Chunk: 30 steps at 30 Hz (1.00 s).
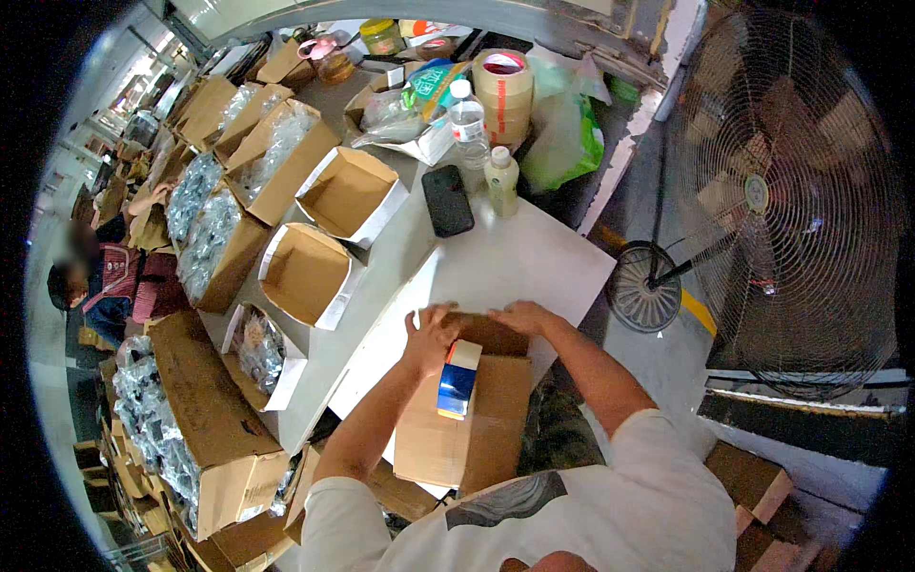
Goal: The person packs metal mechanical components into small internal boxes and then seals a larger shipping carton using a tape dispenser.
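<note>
A brown cardboard box [429,434] stands close to my body at the table's near edge, its far end open. Resting on its top is a small blue, white and orange carton [457,383]. At the far left corner of the big box, my left hand [435,336] touches the rim with its fingers bent and apart. My right hand [520,316] pinches the far edge of the same box, its fingertips curled over the cardboard. The inside of the box is mostly hidden from above.
Two open cardboard trays [350,195] [307,276] and boxes of plastic-wrapped parts [157,429] line the left. Beyond my hands lie a black phone [447,201], bottles [467,124] and tape rolls [502,95]. A large fan [758,191] stands right. Another person [124,276] works far left.
</note>
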Tool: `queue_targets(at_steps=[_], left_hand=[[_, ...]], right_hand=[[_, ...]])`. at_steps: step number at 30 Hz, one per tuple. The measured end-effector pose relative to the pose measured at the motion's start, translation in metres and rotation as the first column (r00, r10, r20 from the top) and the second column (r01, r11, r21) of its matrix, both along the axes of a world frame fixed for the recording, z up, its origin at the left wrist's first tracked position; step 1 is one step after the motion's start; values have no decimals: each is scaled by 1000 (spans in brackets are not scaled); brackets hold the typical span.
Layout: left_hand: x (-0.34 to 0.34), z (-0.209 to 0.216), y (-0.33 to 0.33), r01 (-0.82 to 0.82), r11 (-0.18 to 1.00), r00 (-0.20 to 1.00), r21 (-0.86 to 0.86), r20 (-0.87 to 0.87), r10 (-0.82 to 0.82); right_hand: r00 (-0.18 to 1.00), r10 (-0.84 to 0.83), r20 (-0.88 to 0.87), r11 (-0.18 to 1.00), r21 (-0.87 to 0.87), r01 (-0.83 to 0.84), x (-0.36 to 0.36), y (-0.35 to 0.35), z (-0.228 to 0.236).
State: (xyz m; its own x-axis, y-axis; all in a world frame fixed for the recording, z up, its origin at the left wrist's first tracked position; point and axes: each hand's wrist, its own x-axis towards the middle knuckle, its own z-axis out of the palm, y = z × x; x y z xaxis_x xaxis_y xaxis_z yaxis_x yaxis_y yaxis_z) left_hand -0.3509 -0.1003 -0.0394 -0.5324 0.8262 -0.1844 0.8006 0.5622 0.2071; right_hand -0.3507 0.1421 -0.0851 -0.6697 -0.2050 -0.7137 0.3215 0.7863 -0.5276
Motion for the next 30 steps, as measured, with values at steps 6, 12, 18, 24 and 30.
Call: queue_targets(at_steps=[6, 12, 18, 24, 30], left_hand=[[26, 20, 6, -636, 718, 686, -283, 218, 694], [52, 4, 19, -586, 807, 803, -71, 79, 590], [59, 2, 32, -438, 898, 898, 30, 58, 436], [56, -5, 30, -444, 894, 891, -59, 81, 447], [59, -7, 31, -464, 884, 885, 59, 80, 459]], right_hand=[[989, -75, -127, 948, -317, 31, 79, 5, 35], [793, -186, -580, 865, -479, -148, 80, -19, 81], [714, 413, -565, 736, -254, -627, 75, -36, 137], [751, 570, -334, 754, -150, -639, -54, 51, 107], [677, 666, -314, 704, -34, -709, -89, 78, 78]])
